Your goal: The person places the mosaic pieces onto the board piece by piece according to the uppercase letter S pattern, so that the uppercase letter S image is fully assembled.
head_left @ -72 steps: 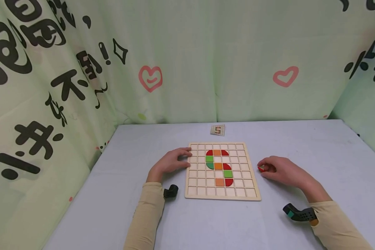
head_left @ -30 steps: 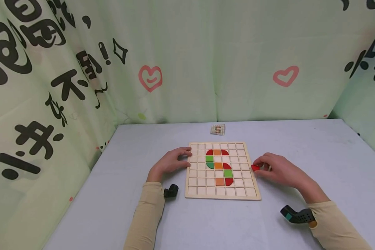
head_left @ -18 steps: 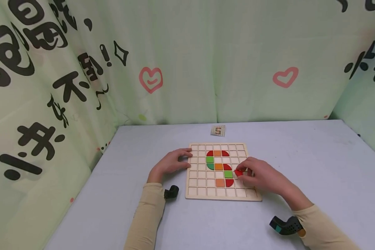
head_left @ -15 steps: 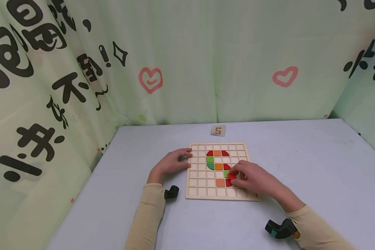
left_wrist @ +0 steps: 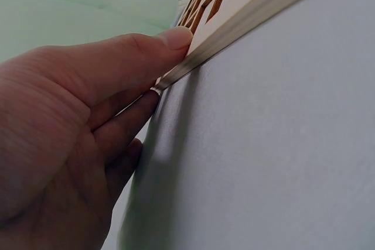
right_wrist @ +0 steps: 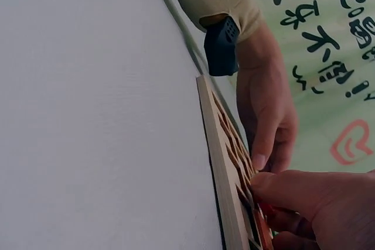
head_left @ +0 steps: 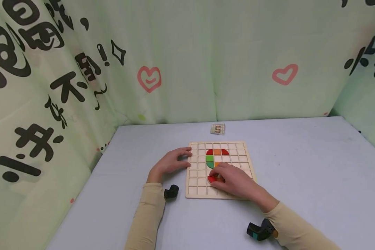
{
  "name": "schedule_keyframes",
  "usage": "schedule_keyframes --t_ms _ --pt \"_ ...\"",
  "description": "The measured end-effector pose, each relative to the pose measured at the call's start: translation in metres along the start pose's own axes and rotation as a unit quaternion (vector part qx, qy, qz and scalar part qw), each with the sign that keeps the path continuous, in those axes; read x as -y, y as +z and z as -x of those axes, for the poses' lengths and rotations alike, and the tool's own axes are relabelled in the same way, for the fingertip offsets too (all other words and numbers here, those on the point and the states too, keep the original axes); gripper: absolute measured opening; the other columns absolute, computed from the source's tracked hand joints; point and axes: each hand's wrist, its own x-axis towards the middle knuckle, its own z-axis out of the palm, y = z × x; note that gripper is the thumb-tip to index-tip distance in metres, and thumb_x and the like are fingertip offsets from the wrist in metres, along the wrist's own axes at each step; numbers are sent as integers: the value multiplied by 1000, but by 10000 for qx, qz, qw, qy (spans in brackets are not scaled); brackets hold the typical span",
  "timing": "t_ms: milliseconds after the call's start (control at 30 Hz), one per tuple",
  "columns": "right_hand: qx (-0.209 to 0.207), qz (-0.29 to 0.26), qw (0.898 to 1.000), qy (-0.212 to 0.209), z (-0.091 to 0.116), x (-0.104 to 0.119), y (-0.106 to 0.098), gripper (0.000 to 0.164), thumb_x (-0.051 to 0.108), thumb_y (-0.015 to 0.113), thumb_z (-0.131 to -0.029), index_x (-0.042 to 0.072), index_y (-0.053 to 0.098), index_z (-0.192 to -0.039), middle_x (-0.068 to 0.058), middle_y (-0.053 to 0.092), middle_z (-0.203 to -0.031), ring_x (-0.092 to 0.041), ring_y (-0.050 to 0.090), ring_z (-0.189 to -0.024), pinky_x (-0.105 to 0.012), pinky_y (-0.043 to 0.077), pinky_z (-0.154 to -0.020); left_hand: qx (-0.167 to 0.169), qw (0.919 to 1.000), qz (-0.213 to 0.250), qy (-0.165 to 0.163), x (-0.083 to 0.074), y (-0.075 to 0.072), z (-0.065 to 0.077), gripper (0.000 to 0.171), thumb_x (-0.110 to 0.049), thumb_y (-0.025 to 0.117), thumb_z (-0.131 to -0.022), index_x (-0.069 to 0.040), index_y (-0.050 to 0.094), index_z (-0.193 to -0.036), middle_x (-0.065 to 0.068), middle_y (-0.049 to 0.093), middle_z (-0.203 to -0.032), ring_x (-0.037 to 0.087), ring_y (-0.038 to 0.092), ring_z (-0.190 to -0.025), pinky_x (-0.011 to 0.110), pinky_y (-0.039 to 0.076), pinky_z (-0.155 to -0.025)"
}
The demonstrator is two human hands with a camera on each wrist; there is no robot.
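Note:
A light wooden grid board lies on the table. In it sit red quarter-round pieces, an orange square, a light green square and a dark green quarter-round piece. My left hand rests at the board's left edge, fingers fairly straight, its thumb on the rim. My right hand reaches across the board from the right and pinches a red piece over its lower middle, beside the lower row of pieces. That hand covers the lower right pieces.
A small card with a grid pattern lies behind the board. Black wrist devices are on both forearms. A pale green curtain hangs behind and left of the white-covered table.
From beyond the board's right edge, my right hand has carried the red piece left over the board to its lower middle. My left hand has stayed at the left edge.

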Motion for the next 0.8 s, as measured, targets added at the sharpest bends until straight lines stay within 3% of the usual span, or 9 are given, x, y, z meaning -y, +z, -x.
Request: schedule_keyframes --t_ms 300,800 --pt "-169 226 9995 -126 -2 0 5 7 18 73 -89 16 74 -95 6 60 -89 -6 51 -76 -22 47 -66 7 10000 10 -54 -2 0 -1 40 -20 71 -93 -10 65 -132 -1 46 -157 22 35 -149 41 30 -123" --pt "-207 253 9994 -120 -2 0 7 6 18 72 -89 15 73 -95 7 62 -89 -8 56 -80 -24 51 -71 10 10000 76 -20 0 0 -1 40 -18 71 -93 -9 65 -132 0 46 -157 22 34 -150 41 30 -123"
